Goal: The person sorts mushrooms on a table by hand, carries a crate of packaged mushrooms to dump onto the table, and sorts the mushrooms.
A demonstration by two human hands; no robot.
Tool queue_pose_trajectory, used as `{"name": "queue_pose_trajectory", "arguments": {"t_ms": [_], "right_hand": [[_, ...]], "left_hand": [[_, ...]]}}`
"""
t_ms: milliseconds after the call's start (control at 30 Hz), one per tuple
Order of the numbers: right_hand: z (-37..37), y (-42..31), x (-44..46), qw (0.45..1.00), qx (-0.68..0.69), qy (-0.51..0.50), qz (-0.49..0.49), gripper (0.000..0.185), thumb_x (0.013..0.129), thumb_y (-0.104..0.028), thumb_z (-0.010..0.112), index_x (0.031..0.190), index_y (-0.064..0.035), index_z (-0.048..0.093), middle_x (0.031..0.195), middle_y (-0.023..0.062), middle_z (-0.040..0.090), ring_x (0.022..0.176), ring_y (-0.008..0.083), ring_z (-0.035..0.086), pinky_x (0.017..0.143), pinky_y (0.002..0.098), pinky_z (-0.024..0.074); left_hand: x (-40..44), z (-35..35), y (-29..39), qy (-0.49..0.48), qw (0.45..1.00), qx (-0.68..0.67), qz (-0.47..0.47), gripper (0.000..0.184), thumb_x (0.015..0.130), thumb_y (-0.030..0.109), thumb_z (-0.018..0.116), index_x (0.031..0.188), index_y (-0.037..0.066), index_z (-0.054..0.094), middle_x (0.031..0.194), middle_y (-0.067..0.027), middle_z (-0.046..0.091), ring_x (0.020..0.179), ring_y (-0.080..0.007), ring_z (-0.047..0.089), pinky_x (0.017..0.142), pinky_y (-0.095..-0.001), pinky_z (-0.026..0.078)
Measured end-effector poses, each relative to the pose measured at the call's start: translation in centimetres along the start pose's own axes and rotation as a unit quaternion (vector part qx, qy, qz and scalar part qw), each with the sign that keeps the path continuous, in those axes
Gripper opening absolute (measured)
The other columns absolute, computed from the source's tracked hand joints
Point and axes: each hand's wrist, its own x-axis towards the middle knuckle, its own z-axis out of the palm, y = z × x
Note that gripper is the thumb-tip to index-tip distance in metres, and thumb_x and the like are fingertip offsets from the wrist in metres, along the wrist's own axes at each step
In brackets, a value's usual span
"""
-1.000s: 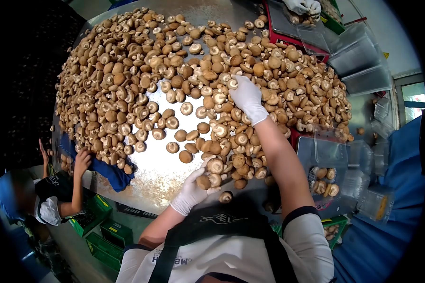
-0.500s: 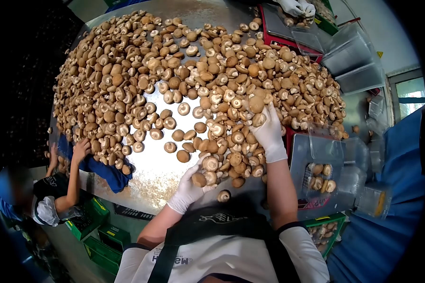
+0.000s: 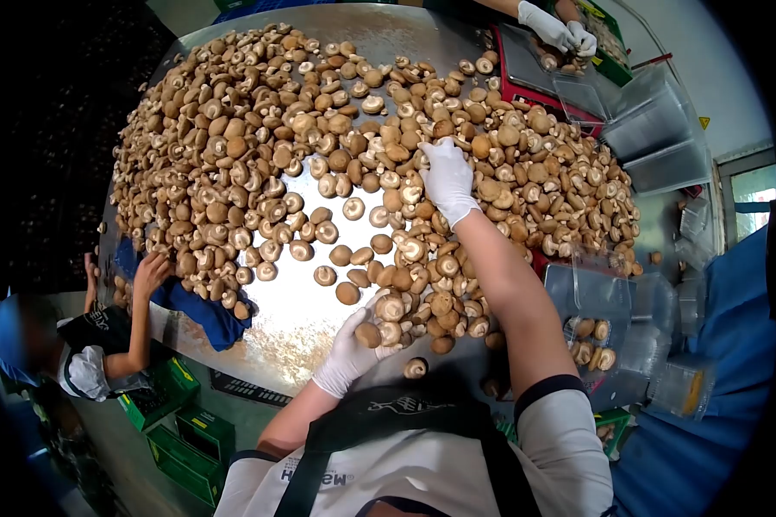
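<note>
Brown shiitake mushrooms lie heaped over the metal table. My left hand, in a white glove, is low at the near edge of the heap. Its fingers curl around a few mushrooms, some cap up and some showing pale gills. My right hand, gloved too, reaches over the middle of the heap with fingers stretched out. Its fingertips touch or nearly touch a mushroom; the palm side is hidden.
On the right, a scale bears a clear tray of mushrooms, beside stacked clear plastic boxes. A co-worker's gloved hands work at another scale. At left, another person's hand touches the heap. Green crates stand below.
My right hand has moved away from a mushroom at the right, farther up and left across the heap. My left hand still holds its mushrooms. The whole view has shifted slightly.
</note>
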Motion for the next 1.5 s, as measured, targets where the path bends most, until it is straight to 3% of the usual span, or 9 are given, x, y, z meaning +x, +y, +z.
{"name": "queue_pose_trajectory", "arguments": {"t_ms": [200,367,467,667,900,1033,1100,1167,1500], "right_hand": [[-0.3,1.3,-3.4,0.924,0.377,0.067,0.01,0.042,0.086,-0.017,0.069,0.127,-0.0155,0.058,0.122,0.0112,0.055,0.101,0.0236,0.061,0.081,0.0372,0.0534],[-3.1,2.8,-15.0,0.407,0.904,-0.072,0.103,0.069,0.079,-0.028,0.079,0.135,-0.0062,0.046,0.118,0.0114,0.059,0.1,0.0252,0.06,0.087,0.0384,0.0505],[-3.5,3.8,-20.8,0.324,0.936,-0.115,0.078,0.087,0.071,-0.043,0.085,0.138,-0.0077,0.043,0.125,0.0105,0.058,0.114,0.0275,0.057,0.091,0.0413,0.0494],[-6.0,5.1,-29.1,0.361,0.918,-0.013,0.167,0.091,0.077,-0.065,0.069,0.145,-0.0142,0.036,0.121,0.0057,0.057,0.098,0.0236,0.058,0.075,0.0384,0.0504],[-17.1,8.1,-34.7,0.626,0.745,0.199,0.117,0.071,0.097,-0.055,0.049,0.145,-0.0037,0.039,0.12,0.0102,0.062,0.074,0.0069,0.058,0.051,0.0151,0.0373],[-20.8,13.9,-36.7,0.707,0.578,0.389,0.118,0.058,0.1,-0.035,0.051,0.145,-0.001,0.038,0.142,0.0156,0.047,0.123,0.0223,0.053,0.104,0.0342,0.0425],[-21.2,16.1,-37.3,0.722,0.543,0.38,0.198,0.059,0.093,-0.02,0.057,0.146,0.0014,0.038,0.145,0.0146,0.044,0.129,0.0234,0.047,0.11,0.0347,0.0358],[-19.4,19.2,-38.0,0.784,0.473,0.34,0.214,0.054,0.095,-0.023,0.056,0.142,0.0029,0.044,0.144,0.016,0.048,0.129,0.0242,0.047,0.11,0.0346,0.0357],[-20.6,12.1,-35.3,0.82,0.363,0.384,0.22,0.037,0.103,-0.015,0.043,0.134,0.0018,0.054,0.136,0.0137,0.056,0.123,0.0222,0.054,0.104,0.0347,0.0422]], "left_hand": [[0.1,-1.0,0.6,0.006,1.0,-0.015,0.006,0.062,0.095,0.043,0.052,0.145,0.01,0.037,0.143,-0.018,0.045,0.125,-0.0396,0.051,0.091,-0.0511,0.053],[0.2,2.3,0.9,-0.056,0.998,0.014,0.005,0.062,0.097,0.045,0.049,0.149,0.014,0.033,0.14,-0.0159,0.048,0.122,-0.0362,0.054,0.083,-0.0467,0.057],[0.6,4.1,-0.2,-0.096,0.995,0.028,-0.028,0.062,0.099,0.043,0.046,0.152,0.019,0.028,0.142,-0.0158,0.045,0.125,-0.0386,0.052,0.084,-0.0473,0.058],[0.4,6.8,-5.0,-0.089,0.992,0.068,-0.067,0.062,0.098,0.048,0.046,0.151,0.018,0.031,0.143,-0.0155,0.046,0.124,-0.0395,0.053,0.083,-0.0483,0.057],[2.9,16.9,-14.4,-0.185,0.924,0.333,-0.037,0.056,0.098,0.038,0.048,0.149,0.02,0.036,0.139,-0.0049,0.049,0.119,-0.0208,0.057,0.083,-0.0357,0.053],[7.3,22.0,-21.9,-0.253,0.827,0.497,0.071,0.05,0.092,0.025,0.063,0.138,0.011,0.048,0.131,-0.0117,0.055,0.114,-0.024,0.057,0.093,-0.0367,0.048],[11.6,20.8,-25.7,-0.317,0.614,0.614,0.382,0.044,0.087,0.023,0.068,0.128,0.009,0.057,0.126,-0.0154,0.058,0.116,-0.0309,0.056,0.101,-0.0434,0.043],[12.6,19.9,-27.0,-0.278,0.511,0.706,0.404,0.039,0.085,0.021,0.068,0.121,0.01,0.061,0.129,-0.017,0.055,0.127,-0.0364,0.048,0.11,-0.0491,0.034],[3.3,11.5,-15.5,-0.188,0.477,0.776,0.368,0.042,0.083,0.014,0.067,0.124,0.008,0.062,0.137,-0.0179,0.05,0.131,-0.0376,0.044,0.108,-0.0456,0.037]]}}
